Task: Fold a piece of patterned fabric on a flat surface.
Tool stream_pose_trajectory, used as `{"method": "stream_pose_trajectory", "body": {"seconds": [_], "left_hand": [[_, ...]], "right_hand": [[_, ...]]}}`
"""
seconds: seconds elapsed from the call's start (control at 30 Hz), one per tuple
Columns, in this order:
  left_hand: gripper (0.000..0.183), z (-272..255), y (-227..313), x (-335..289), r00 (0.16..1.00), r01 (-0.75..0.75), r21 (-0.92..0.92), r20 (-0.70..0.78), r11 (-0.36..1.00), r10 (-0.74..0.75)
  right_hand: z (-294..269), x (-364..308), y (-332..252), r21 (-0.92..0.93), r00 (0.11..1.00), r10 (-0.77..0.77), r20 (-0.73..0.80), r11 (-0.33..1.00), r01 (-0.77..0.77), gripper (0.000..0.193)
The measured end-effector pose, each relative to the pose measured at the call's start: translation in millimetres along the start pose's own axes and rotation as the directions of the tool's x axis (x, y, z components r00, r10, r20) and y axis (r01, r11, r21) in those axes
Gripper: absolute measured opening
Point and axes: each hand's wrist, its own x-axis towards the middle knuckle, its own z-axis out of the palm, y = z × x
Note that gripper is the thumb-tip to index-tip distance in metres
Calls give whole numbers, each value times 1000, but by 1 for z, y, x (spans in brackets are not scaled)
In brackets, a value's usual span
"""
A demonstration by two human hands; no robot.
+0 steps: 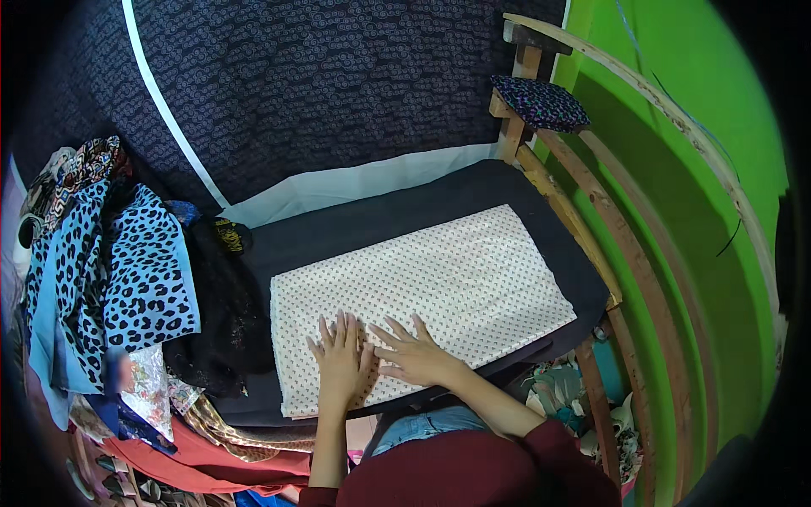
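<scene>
A folded length of pale cream fabric with a small dark print (448, 270) lies flat on a surface covered in dark cloth (338, 220). My left hand (340, 359) rests on the fabric near its front left part, palm down with fingers spread. Close beside it, my right hand (414, 355) lies flat on the same fabric, fingers stretched out toward the left hand. Neither hand grips anything. The fabric's left edge looks slightly frayed.
Heaped clothes, including a blue leopard-print piece (148, 270) and a black garment (215, 313), lie at the left. Wooden rails (625, 228) stand along the green wall (726, 270). A patterned dark cushion (541, 103) sits at the far right corner. Red cloth (211, 460) hangs below.
</scene>
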Motion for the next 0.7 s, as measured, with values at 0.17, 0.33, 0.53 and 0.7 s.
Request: {"method": "stream_pose_trajectory", "body": {"seconds": [0.17,0.33,0.53,0.7], "left_hand": [[66,22,-17,-6,1000,12,-18,-19,1000,-12],[66,22,-10,-7,999,22,-27,-28,999,-23],[64,-5,-11,2,984,-161,63,87,985,155],[62,3,-42,52,982,-188,332,85,924,169]], "right_hand": [[-17,-35,98,-14,950,279,-138,959,-284,48],[-53,-105,189,41,655,699,-286,692,-721,48],[-48,-2,113,76,748,643,-164,765,-640,57],[-22,80,8,-92,997,-30,-77,996,23,56]]}}
